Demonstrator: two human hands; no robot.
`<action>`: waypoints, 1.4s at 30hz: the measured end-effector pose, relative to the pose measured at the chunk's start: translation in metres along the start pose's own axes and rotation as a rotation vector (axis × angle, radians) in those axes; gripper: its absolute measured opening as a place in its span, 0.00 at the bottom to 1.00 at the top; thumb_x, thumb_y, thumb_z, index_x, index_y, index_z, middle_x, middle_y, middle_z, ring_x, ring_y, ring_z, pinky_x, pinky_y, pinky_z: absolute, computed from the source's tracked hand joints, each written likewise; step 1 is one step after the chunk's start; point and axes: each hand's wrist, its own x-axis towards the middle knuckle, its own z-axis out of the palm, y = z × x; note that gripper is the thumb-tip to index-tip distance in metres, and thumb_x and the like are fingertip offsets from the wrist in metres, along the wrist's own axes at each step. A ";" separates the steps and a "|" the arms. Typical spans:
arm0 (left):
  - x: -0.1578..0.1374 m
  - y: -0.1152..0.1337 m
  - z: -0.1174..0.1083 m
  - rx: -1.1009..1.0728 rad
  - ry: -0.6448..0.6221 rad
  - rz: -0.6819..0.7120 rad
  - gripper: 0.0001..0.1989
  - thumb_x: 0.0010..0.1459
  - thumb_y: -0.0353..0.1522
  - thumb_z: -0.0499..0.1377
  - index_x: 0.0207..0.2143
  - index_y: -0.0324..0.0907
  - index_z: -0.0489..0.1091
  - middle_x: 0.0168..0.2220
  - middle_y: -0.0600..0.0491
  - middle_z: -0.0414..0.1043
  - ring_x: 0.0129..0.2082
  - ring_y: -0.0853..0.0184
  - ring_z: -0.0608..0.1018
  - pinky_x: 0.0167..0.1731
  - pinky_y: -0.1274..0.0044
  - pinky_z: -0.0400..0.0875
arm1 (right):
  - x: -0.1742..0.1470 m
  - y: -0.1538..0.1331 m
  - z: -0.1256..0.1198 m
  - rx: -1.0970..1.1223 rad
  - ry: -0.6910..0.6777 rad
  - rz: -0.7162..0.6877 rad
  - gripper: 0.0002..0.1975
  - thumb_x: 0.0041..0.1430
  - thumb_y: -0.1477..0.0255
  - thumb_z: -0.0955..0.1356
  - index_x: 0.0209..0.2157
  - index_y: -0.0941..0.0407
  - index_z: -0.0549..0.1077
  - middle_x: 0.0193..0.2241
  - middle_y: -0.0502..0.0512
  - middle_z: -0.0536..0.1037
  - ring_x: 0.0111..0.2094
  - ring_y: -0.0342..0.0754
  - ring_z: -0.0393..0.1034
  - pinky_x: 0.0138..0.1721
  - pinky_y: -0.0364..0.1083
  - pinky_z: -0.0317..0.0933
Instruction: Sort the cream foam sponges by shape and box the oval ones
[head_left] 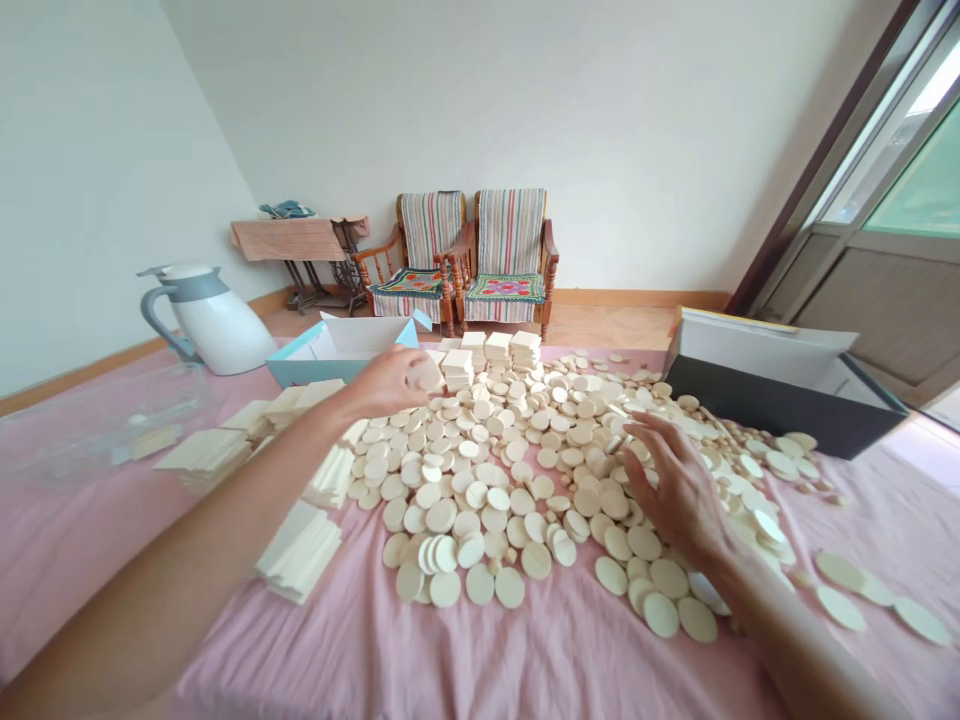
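Note:
My left hand (pixel 386 383) is closed on a few pale round wooden discs (pixel 427 375), held at the far left of the disc pile beside the blue box. Low over the right part of the pile of wooden discs (pixel 495 478) is my right hand (pixel 675 485), its fingers apart and its thumb pointing down. Discs lie under and around those fingers; none is plainly gripped. Stacks of square wooden pieces (pixel 459 370) stand just right of my left hand. More square pieces (pixel 298 550) lie in slanting stacks under and beside my left forearm.
A light blue open box (pixel 300 368) stands at the back left, near a white thermos jug (pixel 232 330). At the left lies a clear plastic container (pixel 97 425). A black open box (pixel 757 395) stands at the right. Pink cloth (pixel 330 660) covers the surface. Two wooden chairs (pixel 510 235) stand beyond.

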 end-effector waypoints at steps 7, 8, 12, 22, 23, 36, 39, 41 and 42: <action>-0.060 -0.074 -0.059 0.019 -0.189 -0.091 0.31 0.40 0.33 0.57 0.51 0.39 0.66 0.49 0.47 0.68 0.43 0.59 0.73 0.39 0.74 0.69 | -0.001 -0.001 0.000 0.025 -0.005 -0.033 0.15 0.61 0.70 0.62 0.50 0.55 0.67 0.51 0.62 0.69 0.51 0.55 0.66 0.50 0.54 0.64; -0.070 -0.077 -0.062 0.034 -0.227 -0.085 0.31 0.41 0.34 0.57 0.52 0.40 0.65 0.49 0.48 0.68 0.43 0.59 0.73 0.39 0.75 0.69 | -0.002 -0.002 0.001 0.027 -0.006 -0.040 0.15 0.61 0.70 0.62 0.50 0.55 0.67 0.51 0.62 0.69 0.51 0.54 0.66 0.49 0.53 0.64; -0.102 -0.086 -0.065 0.044 -0.300 -0.046 0.32 0.44 0.34 0.55 0.55 0.42 0.62 0.49 0.49 0.67 0.40 0.62 0.73 0.38 0.77 0.68 | -0.003 -0.003 0.003 0.020 -0.006 -0.050 0.16 0.60 0.69 0.63 0.49 0.55 0.67 0.52 0.62 0.69 0.51 0.55 0.67 0.48 0.53 0.65; -0.117 -0.089 -0.053 0.023 -0.196 -0.004 0.31 0.47 0.37 0.56 0.56 0.44 0.61 0.52 0.50 0.64 0.42 0.63 0.71 0.40 0.77 0.66 | -0.004 -0.006 0.004 0.007 -0.034 -0.060 0.15 0.61 0.68 0.62 0.49 0.55 0.68 0.51 0.62 0.70 0.51 0.57 0.67 0.47 0.54 0.65; -0.115 -0.091 -0.051 0.019 -0.185 -0.014 0.31 0.47 0.37 0.56 0.56 0.44 0.61 0.51 0.50 0.64 0.40 0.63 0.71 0.40 0.77 0.66 | -0.004 -0.006 0.004 0.004 -0.035 -0.064 0.15 0.61 0.68 0.61 0.48 0.55 0.68 0.51 0.62 0.70 0.51 0.57 0.67 0.47 0.54 0.65; -0.091 -0.030 -0.050 0.108 -0.174 0.131 0.19 0.47 0.35 0.57 0.45 0.44 0.70 0.40 0.50 0.66 0.41 0.61 0.70 0.41 0.74 0.64 | -0.001 -0.009 0.010 0.016 -0.051 -0.085 0.14 0.60 0.70 0.62 0.48 0.54 0.68 0.50 0.61 0.70 0.49 0.54 0.69 0.45 0.52 0.68; -0.076 -0.010 -0.045 0.186 -0.104 0.192 0.16 0.46 0.33 0.58 0.41 0.43 0.70 0.40 0.49 0.65 0.45 0.57 0.68 0.43 0.71 0.63 | -0.002 -0.009 0.009 0.022 -0.053 -0.106 0.14 0.60 0.70 0.62 0.47 0.54 0.69 0.50 0.61 0.70 0.50 0.54 0.68 0.44 0.51 0.68; -0.073 -0.011 -0.044 0.220 -0.089 0.194 0.16 0.46 0.32 0.58 0.40 0.43 0.69 0.40 0.49 0.65 0.45 0.56 0.67 0.43 0.71 0.63 | -0.003 -0.009 0.007 0.016 -0.055 -0.100 0.14 0.60 0.70 0.62 0.47 0.54 0.69 0.51 0.61 0.70 0.50 0.54 0.68 0.44 0.51 0.68; -0.074 -0.015 -0.044 0.223 -0.095 0.192 0.17 0.46 0.32 0.58 0.42 0.43 0.69 0.40 0.49 0.65 0.45 0.56 0.67 0.43 0.71 0.63 | -0.004 -0.008 0.006 0.011 -0.055 -0.094 0.14 0.61 0.70 0.62 0.48 0.55 0.69 0.51 0.61 0.70 0.50 0.54 0.68 0.44 0.51 0.68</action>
